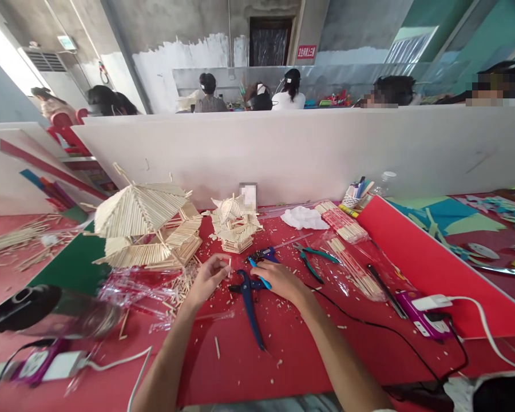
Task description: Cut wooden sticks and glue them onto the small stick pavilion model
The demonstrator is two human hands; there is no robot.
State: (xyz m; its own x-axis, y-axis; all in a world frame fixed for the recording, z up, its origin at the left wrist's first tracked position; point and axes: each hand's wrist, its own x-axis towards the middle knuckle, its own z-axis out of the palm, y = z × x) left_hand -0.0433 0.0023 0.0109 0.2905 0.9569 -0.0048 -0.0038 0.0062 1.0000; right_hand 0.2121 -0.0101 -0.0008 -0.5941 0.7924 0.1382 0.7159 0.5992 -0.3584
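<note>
My left hand is closed, pinching a short wooden stick upright between thumb and fingertips. A slim bright blue pen-like tool is gripped in my right hand; its exact kind is hard to make out. Between and below my hands lies a dark blue hand cutter, its long handle pointing toward me. Just beyond my right hand rests a blue glue gun. A small stick-built pavilion model stands behind my hands, and a larger one with a peaked roof is to the left.
Green-handled pliers and packs of wooden sticks lie to the right, near a purple power strip. At left are a bottle and stick scraps. A white partition crosses behind; people sit beyond.
</note>
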